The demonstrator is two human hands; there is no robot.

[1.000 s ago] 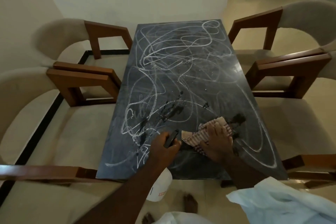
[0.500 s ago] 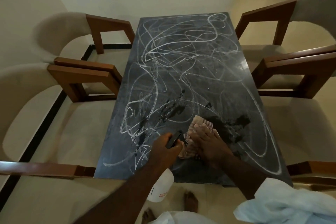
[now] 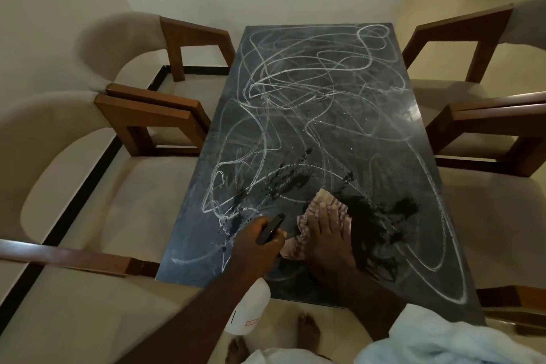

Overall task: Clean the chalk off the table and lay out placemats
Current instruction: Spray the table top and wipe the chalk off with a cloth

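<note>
A dark table is covered with white chalk scribbles. My right hand presses flat, fingers straight, on a checked pinkish cloth near the table's front edge. A dark wet patch spreads just right of the cloth. My left hand grips a white spray bottle by its black trigger head, right beside the cloth. The bottle's body hangs below the table edge. No placemats are in view.
Cream upholstered chairs with brown wooden arms stand on both sides: two on the left and two on the right. A light blue cloth lies over my right forearm. My bare feet show on the tiled floor.
My right hand has slid the cloth leftward across the table, leaving a wiped, wet dark patch to its right. My left hand keeps hold of the spray bottle in about the same place.
</note>
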